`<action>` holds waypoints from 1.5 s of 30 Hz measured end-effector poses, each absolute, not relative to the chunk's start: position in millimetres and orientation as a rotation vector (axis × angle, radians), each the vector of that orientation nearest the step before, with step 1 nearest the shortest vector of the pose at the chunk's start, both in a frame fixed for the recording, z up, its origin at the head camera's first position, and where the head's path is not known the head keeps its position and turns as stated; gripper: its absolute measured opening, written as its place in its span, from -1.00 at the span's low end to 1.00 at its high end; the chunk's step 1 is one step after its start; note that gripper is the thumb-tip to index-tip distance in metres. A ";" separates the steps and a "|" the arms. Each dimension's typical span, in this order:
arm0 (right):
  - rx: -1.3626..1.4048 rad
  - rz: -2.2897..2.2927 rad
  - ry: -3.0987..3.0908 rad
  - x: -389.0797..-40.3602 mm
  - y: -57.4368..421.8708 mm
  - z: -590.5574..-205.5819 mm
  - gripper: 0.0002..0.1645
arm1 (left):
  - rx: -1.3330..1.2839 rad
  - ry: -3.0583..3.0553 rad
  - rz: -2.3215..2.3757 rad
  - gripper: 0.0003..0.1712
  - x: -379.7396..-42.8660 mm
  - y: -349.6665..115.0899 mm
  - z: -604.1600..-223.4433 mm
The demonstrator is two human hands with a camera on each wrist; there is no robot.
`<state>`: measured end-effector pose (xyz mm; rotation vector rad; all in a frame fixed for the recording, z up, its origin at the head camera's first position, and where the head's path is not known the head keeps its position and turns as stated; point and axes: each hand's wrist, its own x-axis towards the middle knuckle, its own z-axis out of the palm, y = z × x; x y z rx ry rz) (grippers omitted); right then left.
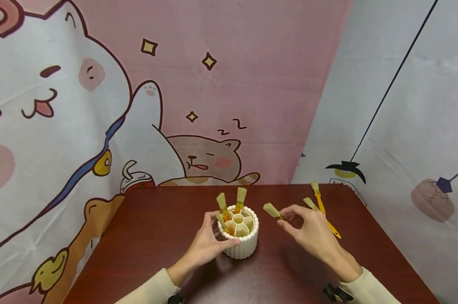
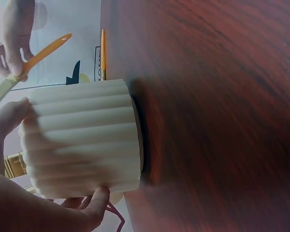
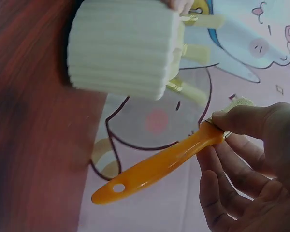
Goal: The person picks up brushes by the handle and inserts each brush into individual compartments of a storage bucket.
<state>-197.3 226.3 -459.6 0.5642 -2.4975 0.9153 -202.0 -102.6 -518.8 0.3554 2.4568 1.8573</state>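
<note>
My left hand (image 1: 209,242) grips a white ribbed round holder (image 1: 241,248) from its left side, thumb across the front and fingers round the back. Inside, the holder is split into compartments about a central ring. Three brushes stand in its left and rear compartments, bristles up, one being this upright brush (image 1: 241,197). To the right of the holder, my right hand (image 1: 313,230) pinches another paintbrush (image 3: 154,166) near the base of its bristles. That brush is held in the air, its orange handle pointing down in the right wrist view.
On the right of the dark red-brown table (image 1: 156,219) lie two more brushes, one brush (image 1: 318,198) near the back edge and another brush (image 1: 333,230) partly behind my right hand. A cartoon-printed cloth (image 1: 252,84) hangs behind the table.
</note>
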 end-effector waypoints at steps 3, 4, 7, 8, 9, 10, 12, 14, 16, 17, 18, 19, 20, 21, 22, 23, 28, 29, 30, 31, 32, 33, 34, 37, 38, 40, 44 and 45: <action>0.604 0.950 -2.466 -194.9 220.9 -453.9 -0.69 | 0.355 2.458 1.855 0.08 -202.0 -102.7 -518.7; 0.617 0.958 -2.454 -194.1 219.4 -452.0 -0.69 | 0.356 2.458 1.854 0.08 -202.0 -102.8 -518.6; 0.650 0.958 -2.421 -191.9 215.7 -447.4 -0.67 | 0.357 2.451 1.851 0.07 -201.6 -103.2 -518.3; 0.660 0.959 -2.412 -191.3 214.7 -446.0 -0.67 | 0.356 2.447 1.852 0.08 -201.5 -103.4 -518.2; 0.667 0.959 -2.404 -190.9 213.7 -444.7 -0.66 | 0.356 2.442 1.853 0.07 -201.4 -103.5 -518.1; 0.674 0.964 -2.395 -190.5 212.8 -443.5 -0.66 | 0.358 2.440 1.854 0.07 -201.3 -103.6 -518.1; 0.691 0.977 -2.378 -190.1 210.8 -441.2 -0.65 | 0.362 2.433 1.860 0.07 -201.5 -103.8 -518.6; 0.711 0.990 -2.360 -189.9 208.7 -439.3 -0.64 | 0.364 2.429 1.864 0.06 -201.6 -104.1 -519.0; 0.733 1.001 -2.340 -189.5 206.4 -437.7 -0.63 | 0.362 2.429 1.862 0.06 -202.0 -104.4 -520.0; 0.739 0.996 -2.330 -189.2 205.2 -437.0 -0.63 | 0.359 2.430 1.859 0.06 -202.2 -104.4 -520.5; 0.744 0.993 -2.321 -188.8 204.0 -436.5 -0.62 | 0.357 2.431 1.853 0.06 -202.4 -104.5 -520.8; 0.746 0.990 -2.315 -188.3 202.8 -436.0 -0.61 | 0.354 2.431 1.848 0.06 -202.4 -104.5 -521.0; 0.748 0.985 -2.310 -187.8 201.5 -435.5 -0.60 | 0.357 2.432 1.845 0.07 -202.7 -104.6 -521.6; 0.751 0.982 -2.305 -187.2 200.1 -434.9 -0.59 | 0.356 2.433 1.842 0.07 -202.9 -104.6 -521.9; 0.751 0.981 -2.303 -186.5 198.8 -434.3 -0.58 | 0.362 2.435 1.840 0.07 -202.9 -104.7 -522.1; 0.752 0.985 -2.300 -185.9 197.4 -433.7 -0.57 | 0.361 2.435 1.838 0.07 -203.0 -104.6 -522.0; 0.792 1.032 -2.266 -183.4 190.2 -428.5 -0.56 | 0.366 2.428 1.856 0.06 -203.1 -104.5 -520.9; 0.806 1.042 -2.255 -183.0 188.8 -427.4 -0.56 | 0.362 2.426 1.857 0.06 -203.1 -104.3 -520.3; 0.820 1.053 -2.243 -182.8 187.5 -426.4 -0.56 | 0.367 2.428 1.854 0.06 -203.3 -104.3 -520.2; 0.830 1.060 -2.231 -182.8 186.2 -425.4 -0.56 | 0.368 2.429 1.851 0.06 -203.4 -104.3 -520.2; 0.841 1.066 -2.219 -182.8 185.0 -424.6 -0.56 | 0.372 2.432 1.847 0.07 -203.6 -104.4 -520.1; 0.850 1.068 -2.208 -183.0 183.8 -424.0 -0.55 | 0.370 2.434 1.842 0.07 -203.7 -104.3 -519.9; 0.859 1.073 -2.199 -183.2 182.6 -423.6 -0.55 | 0.370 2.435 1.839 0.07 -203.8 -104.2 -519.3; 0.872 1.073 -2.181 -184.0 179.3 -422.6 -0.54 | 0.370 2.437 1.831 0.08 -204.1 -104.4 -519.8; 0.875 1.075 -2.180 -184.0 178.1 -422.2 -0.53 | 0.370 2.436 1.829 0.08 -204.0 -104.3 -520.0; 0.888 1.083 -2.173 -184.4 175.9 -421.3 -0.53 | 0.364 2.431 1.829 0.07 -204.1 -104.2 -520.7; 0.901 1.113 -2.176 -184.7 171.2 -419.4 -0.54 | 0.356 2.427 1.829 0.07 -204.1 -104.0 -521.0; 0.906 1.125 -2.176 -184.7 170.0 -419.2 -0.55 | 0.356 2.428 1.828 0.07 -204.2 -104.0 -521.0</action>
